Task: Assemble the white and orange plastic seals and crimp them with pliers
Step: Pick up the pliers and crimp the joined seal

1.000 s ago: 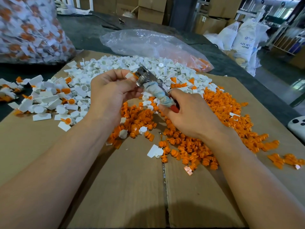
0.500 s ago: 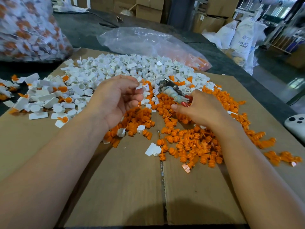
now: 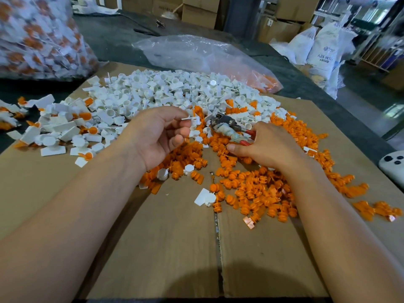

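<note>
White seal piece [image 3: 192,120]: sitting pinched between the thumb and fingertips of the left hand [image 3: 157,138], above the spot where the white pile [image 3: 161,95] is meeting the orange pile [image 3: 262,189] on the cardboard sheet [image 3: 164,248].
Pliers [image 3: 225,127]: lying low over the orange pieces, with the right hand [image 3: 269,147] curling its fingers round the red handles; a pale wrapping is covering the middle.
Hidden: the handle ends are disappearing under the right palm; whether the plier tips are gripping anything is not showing.
Cut off: a white device [image 3: 393,165] is running off the right edge.
Writing: a white sack [image 3: 323,51] is showing "ABS RESI"; the smaller print is blurring.
Counter [image 3: 113,38]: dark, carrying a clear plastic bag [image 3: 196,53].
</note>
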`<action>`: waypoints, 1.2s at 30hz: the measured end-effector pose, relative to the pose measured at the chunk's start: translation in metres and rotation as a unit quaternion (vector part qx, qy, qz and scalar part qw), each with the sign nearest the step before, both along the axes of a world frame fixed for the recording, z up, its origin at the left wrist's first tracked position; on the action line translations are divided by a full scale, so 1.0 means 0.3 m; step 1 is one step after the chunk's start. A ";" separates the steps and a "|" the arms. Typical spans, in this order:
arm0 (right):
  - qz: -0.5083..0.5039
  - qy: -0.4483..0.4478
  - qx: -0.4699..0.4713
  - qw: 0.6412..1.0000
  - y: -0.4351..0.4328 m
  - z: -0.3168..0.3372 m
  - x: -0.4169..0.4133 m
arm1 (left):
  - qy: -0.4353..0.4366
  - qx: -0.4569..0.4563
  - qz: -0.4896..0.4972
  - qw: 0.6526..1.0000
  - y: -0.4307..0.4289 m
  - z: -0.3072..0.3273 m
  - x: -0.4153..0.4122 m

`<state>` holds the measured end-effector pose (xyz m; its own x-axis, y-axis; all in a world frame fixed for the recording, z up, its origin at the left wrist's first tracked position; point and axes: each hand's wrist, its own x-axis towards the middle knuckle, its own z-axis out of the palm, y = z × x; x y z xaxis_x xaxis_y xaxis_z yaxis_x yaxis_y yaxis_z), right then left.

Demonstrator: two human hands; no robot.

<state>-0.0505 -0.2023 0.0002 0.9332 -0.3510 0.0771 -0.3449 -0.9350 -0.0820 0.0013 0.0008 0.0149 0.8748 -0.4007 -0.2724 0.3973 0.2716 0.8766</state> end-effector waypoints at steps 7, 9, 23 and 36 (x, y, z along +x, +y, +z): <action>0.003 0.005 0.002 1.000 -0.006 -0.001 0.001 | -0.007 0.018 -0.005 1.000 0.001 -0.001 -0.004; 0.005 0.009 0.004 1.000 -0.005 -0.002 0.001 | -0.007 0.024 -0.005 1.000 0.000 0.000 -0.002; 0.006 0.024 0.004 1.000 -0.007 -0.004 0.002 | 0.000 0.023 0.005 1.000 0.008 -0.009 0.003; 0.005 0.037 -0.003 0.999 0.007 0.003 -0.008 | -0.008 -0.218 0.251 0.943 0.086 -0.023 0.089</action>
